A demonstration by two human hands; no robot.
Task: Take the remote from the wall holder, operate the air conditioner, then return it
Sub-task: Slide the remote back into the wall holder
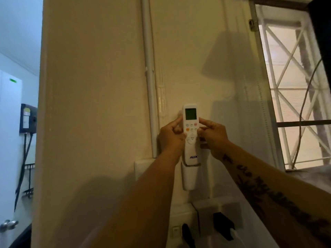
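A white remote (191, 135) with a green screen and coloured buttons stands upright against the cream wall. Its bottom end sits in the white wall holder (189, 178). My left hand (171, 136) grips the remote's left side, thumb over the buttons. My right hand (213, 136) holds its right side, with the forefinger touching the edge beside the upper buttons. The air conditioner is out of view.
A white pipe (149, 77) runs down the wall left of the remote. Wall sockets with black plugs (223, 226) sit below the holder. A barred window (293, 90) is at the right. A doorway with a door knob (8, 225) is at the left.
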